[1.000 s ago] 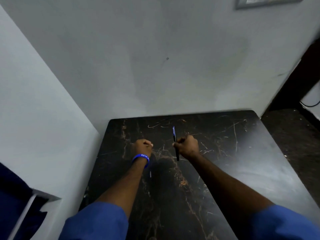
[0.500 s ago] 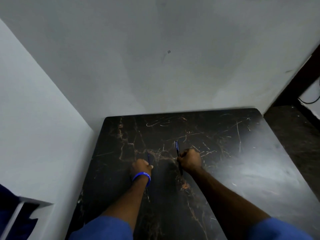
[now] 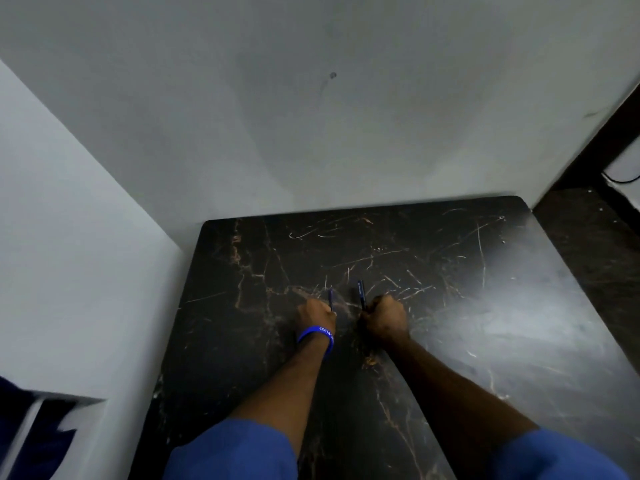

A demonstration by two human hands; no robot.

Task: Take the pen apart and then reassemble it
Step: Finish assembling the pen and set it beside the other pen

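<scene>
1. Black marble-pattern bench (image 3: 450, 306), scratched, set in a grey-walled corner (image 3: 311, 116)
2. Right hand (image 3: 386, 318) fingers clamped on pen barrel (image 3: 361, 293)
3. Left hand (image 3: 314, 315) fingers clamped on thin blue pen part (image 3: 330, 299), wristband (image 3: 317, 336) on

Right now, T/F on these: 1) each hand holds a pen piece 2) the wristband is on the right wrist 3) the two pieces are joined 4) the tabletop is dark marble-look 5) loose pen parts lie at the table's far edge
1) True. The left hand grips a thin blue piece and the right hand grips the dark pen barrel.
2) False. The blue wristband is on the left wrist.
3) False. The two pieces stand apart, with a gap between them.
4) True. The table is dark with veined streaks.
5) False. No loose parts show there, only scratches.
</scene>
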